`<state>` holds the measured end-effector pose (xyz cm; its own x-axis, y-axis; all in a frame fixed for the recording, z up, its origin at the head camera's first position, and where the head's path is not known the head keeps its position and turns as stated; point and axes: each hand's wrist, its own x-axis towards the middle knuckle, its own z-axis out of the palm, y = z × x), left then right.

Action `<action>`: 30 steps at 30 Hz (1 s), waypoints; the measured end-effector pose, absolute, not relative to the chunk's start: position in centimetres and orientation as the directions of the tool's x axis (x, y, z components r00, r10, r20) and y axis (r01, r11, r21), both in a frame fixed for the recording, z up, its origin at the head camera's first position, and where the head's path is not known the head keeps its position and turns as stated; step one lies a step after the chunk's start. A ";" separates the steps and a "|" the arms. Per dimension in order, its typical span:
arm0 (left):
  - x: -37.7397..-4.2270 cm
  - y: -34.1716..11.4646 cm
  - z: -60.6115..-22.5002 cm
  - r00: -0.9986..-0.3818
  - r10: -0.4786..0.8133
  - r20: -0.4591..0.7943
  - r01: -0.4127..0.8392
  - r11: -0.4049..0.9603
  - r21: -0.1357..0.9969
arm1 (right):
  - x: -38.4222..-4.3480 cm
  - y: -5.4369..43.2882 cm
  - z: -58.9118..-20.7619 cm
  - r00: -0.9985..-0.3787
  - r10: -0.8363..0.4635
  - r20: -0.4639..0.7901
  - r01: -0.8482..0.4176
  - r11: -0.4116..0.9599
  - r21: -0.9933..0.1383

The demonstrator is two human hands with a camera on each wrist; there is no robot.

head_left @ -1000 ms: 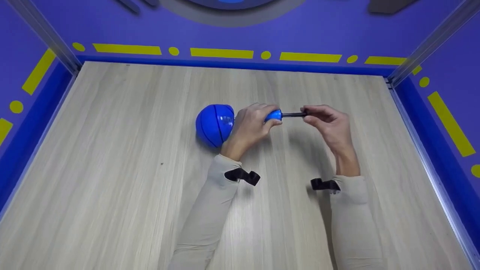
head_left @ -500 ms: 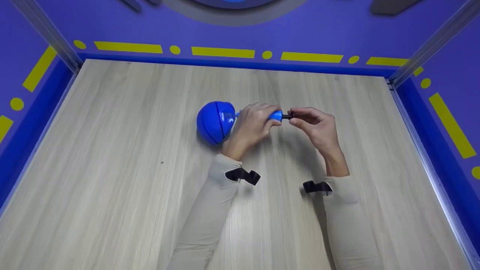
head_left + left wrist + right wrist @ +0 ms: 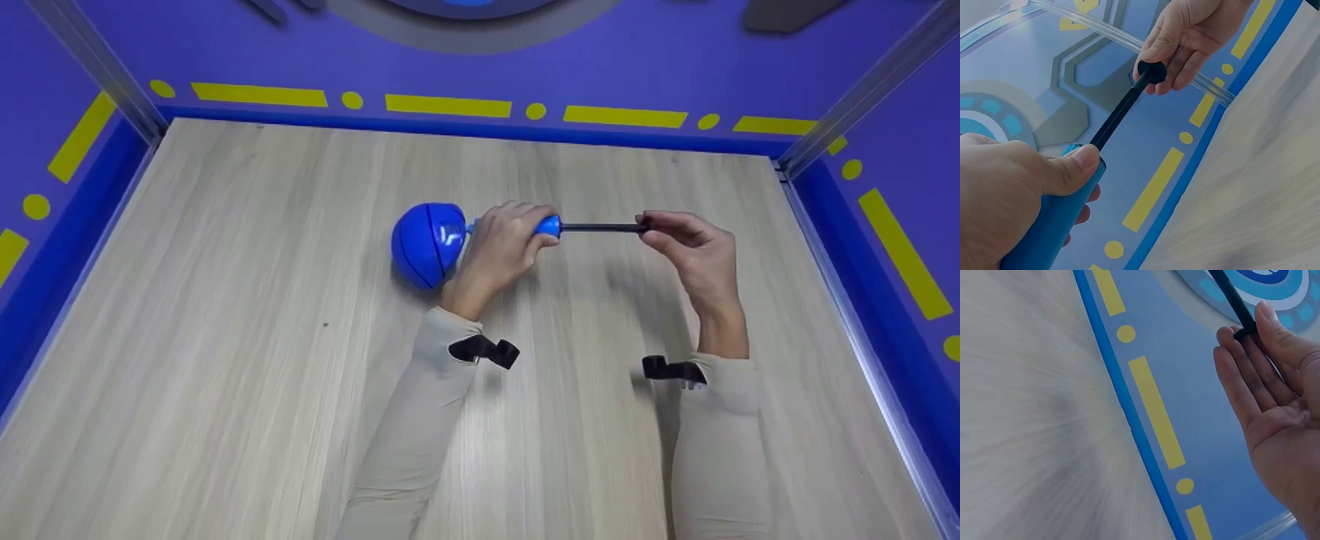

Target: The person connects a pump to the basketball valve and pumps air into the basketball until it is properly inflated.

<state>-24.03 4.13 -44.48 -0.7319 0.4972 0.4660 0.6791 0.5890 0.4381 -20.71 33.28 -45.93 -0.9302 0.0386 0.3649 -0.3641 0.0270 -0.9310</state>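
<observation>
My left hand point(image 3: 501, 244) grips the blue barrel of a hand pump point(image 3: 1053, 225), thumb along its end. From the barrel a long black rod point(image 3: 600, 227) sticks out to the right. My right hand point(image 3: 694, 251) pinches the black knob point(image 3: 1152, 71) at the rod's far end between thumb and fingers. In the right wrist view the knob sits at my fingertips, the palm turned up. A blue ball point(image 3: 427, 246) with dark seams, partly caved in on its upper right, sits just left of my left hand, joined to the pump by a small light-blue nozzle point(image 3: 471, 227).
The pale wood-grain tabletop point(image 3: 247, 315) lies under both arms. Purple-blue panels point(image 3: 465, 82) with yellow dashes and dots wall it in at the back and sides, with metal posts point(image 3: 862, 90) at the corners. A black camera mount point(image 3: 486, 351) is strapped to each wrist.
My right hand first pushed the rod left into the barrel, then drew it out to the right, further than at the start. My left hand and the ball stay nearly in place.
</observation>
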 end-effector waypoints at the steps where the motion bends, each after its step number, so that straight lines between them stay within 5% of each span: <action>1: -24.0 4.2 -44.4 -0.731 0.498 0.467 0.679 0.593 0.432 | -20.8 33.0 -46.0 -0.931 0.041 0.363 -0.363 0.012 -0.932; 17: -23.8 4.5 -44.8 -0.720 0.523 0.457 0.693 0.585 0.422 | -21.3 26.6 -46.8 -0.932 -0.054 0.358 -0.362 0.084 -0.929; 24: -24.1 3.7 -44.7 -0.741 0.485 0.464 0.671 0.568 0.477 | -21.2 29.4 -45.8 -0.912 -0.074 0.404 -0.410 0.176 -0.895; 30: -24.2 3.7 -44.7 -0.728 0.490 0.480 0.685 0.558 0.469 | -20.6 33.0 -45.5 -0.918 0.029 0.395 -0.389 0.117 -0.914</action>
